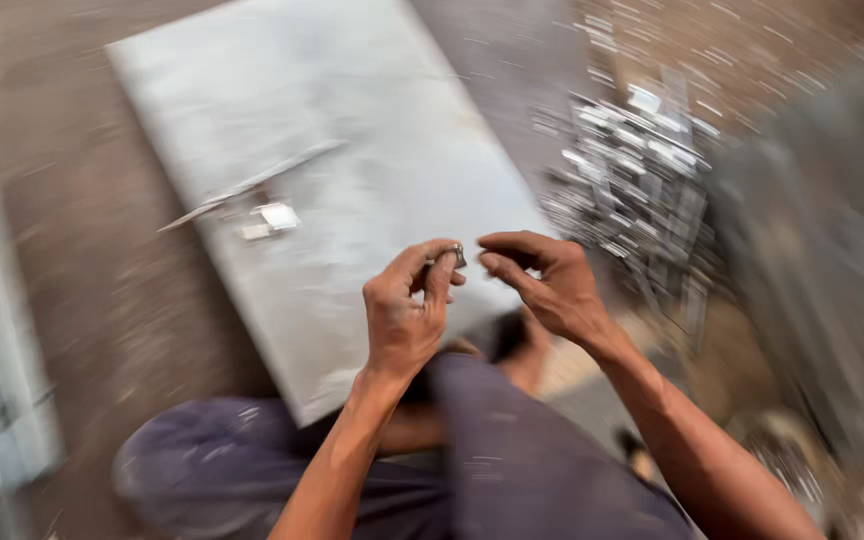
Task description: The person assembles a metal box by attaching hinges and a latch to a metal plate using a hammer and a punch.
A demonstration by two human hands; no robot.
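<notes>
The left hand (pixel 404 315) pinches a small metal piece (pixel 455 255) between thumb and forefinger, its grip closed on it at about chest height above the knees. Motion blur hides the piece's exact shape; it looks small, grey and shiny. The right hand (pixel 550 285) is just beside it, fingers curled and fingertips close to the piece, but whether they touch it or hold anything cannot be told. Below both hands are the person's knees in dark purple-grey trousers (pixel 512 470). Beyond the hands, a large grey metal sheet (pixel 372 130) lies flat on the floor (pixel 82 280), with a thin strip and some small pale bits (pixel 270 218) on it. To the right of the sheet sits a heap of small shiny metal parts (pixel 632 180), blurred.
</notes>
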